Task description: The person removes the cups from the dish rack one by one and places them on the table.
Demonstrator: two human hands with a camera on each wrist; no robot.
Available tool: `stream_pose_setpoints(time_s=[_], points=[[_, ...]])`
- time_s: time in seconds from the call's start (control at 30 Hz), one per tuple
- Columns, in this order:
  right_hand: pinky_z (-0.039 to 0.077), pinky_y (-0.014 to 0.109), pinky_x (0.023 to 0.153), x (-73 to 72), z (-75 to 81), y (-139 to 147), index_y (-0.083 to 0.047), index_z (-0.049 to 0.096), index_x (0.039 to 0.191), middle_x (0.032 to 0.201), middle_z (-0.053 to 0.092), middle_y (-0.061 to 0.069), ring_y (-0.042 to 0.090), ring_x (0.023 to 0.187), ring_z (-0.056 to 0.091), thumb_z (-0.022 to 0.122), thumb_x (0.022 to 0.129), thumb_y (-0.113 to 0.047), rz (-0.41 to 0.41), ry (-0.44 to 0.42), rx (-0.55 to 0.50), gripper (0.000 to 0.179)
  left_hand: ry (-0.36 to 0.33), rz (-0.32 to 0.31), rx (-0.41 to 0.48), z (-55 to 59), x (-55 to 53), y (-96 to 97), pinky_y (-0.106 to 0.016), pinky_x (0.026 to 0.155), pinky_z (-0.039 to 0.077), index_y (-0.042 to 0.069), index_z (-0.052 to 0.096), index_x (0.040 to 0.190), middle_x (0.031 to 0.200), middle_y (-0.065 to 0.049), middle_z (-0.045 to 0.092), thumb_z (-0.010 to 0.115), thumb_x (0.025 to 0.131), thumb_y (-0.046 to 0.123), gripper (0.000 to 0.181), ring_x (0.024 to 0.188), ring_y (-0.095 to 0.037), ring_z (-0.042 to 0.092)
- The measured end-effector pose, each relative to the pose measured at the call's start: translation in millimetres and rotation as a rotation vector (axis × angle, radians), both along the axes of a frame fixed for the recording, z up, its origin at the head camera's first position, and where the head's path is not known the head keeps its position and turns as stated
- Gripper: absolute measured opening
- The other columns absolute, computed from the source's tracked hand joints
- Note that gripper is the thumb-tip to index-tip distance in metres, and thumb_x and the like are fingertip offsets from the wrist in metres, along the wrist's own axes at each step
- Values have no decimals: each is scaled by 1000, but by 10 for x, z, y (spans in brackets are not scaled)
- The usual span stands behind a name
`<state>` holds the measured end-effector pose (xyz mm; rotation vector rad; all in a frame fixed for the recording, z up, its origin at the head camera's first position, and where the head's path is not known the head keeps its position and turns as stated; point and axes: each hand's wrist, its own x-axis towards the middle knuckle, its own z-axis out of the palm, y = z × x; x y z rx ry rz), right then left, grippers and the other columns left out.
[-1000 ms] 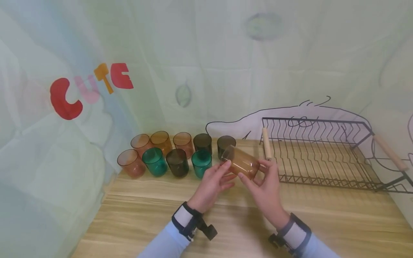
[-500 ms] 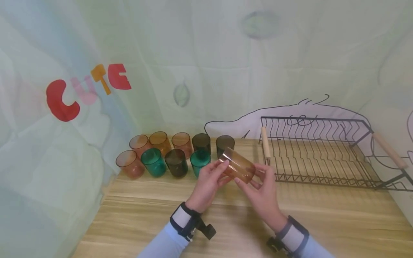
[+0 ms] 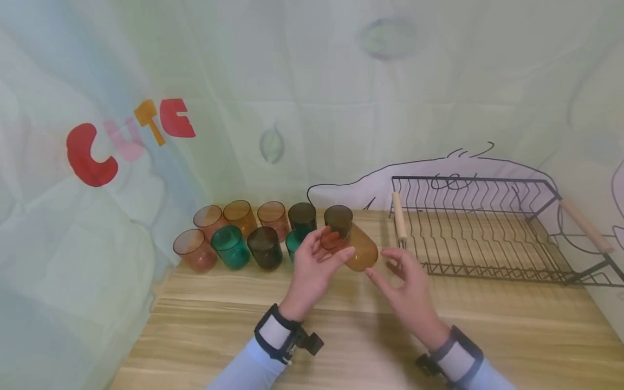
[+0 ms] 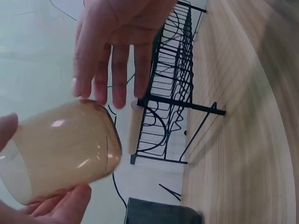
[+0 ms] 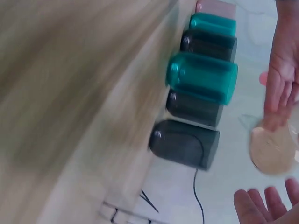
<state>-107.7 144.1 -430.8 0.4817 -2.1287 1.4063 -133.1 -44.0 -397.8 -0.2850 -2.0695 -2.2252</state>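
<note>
My left hand holds a clear amber glass between thumb and fingers, tilted in the air with its base toward the lower right. In the left wrist view the amber glass shows its rounded base nearest my right hand. The right hand is spread beside that base, thumb and fingers extended and not gripping it; the right wrist view shows a gap between its fingertips and the glass. A dark grey glass stands behind the held one and partly overlaps it in view.
Pink, teal, dark and amber glasses stand upright in two rows at the back left of the wooden table. A black wire dish rack with wooden handles occupies the back right.
My right hand has let go of the amber glass and shifted slightly right. The left hand keeps hold of it, and the glass has turned, its base now lower and facing more toward me.
</note>
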Motion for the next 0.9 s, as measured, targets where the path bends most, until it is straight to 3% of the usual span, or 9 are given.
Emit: stream_pose_setpoints(time_s=[0.1,0.3,0.47,0.63,0.9], points=[[50,30,78,-113,-105,131,-14,61,106,114,57,-6,13,100,55,76,76,-17,-33,98,77,33,33,45,-37,-82,-77,-12,-32,86,46,4,40,133,122,-13,54,80,72,27,77,108,-22,55],[44,30,89,-146,4,295,-14,64,105,117,58,-2,16,106,53,74,77,-16,-115,181,225,30,47,86,-188,-302,-171,13,-33,94,40,7,42,135,129,-9,51,82,69,28,80,116,-21,48],[39,33,95,-190,43,405,-10,63,109,124,55,1,19,114,49,73,78,-20,-165,156,306,35,65,71,-261,-435,-247,46,-31,99,35,9,43,135,132,-7,49,82,69,28,79,120,-16,45],[35,41,99,-194,42,475,-8,63,109,122,54,2,23,116,45,77,74,-20,-204,126,346,40,62,110,-339,-571,-293,21,-32,98,35,10,42,134,132,-4,48,82,70,26,78,120,-14,44],[32,46,101,-150,-25,519,-9,63,111,123,54,6,29,118,44,78,72,-22,-226,80,360,43,8,109,-405,-771,-315,26,-33,99,33,14,37,138,133,0,47,79,73,33,80,120,-11,42]])
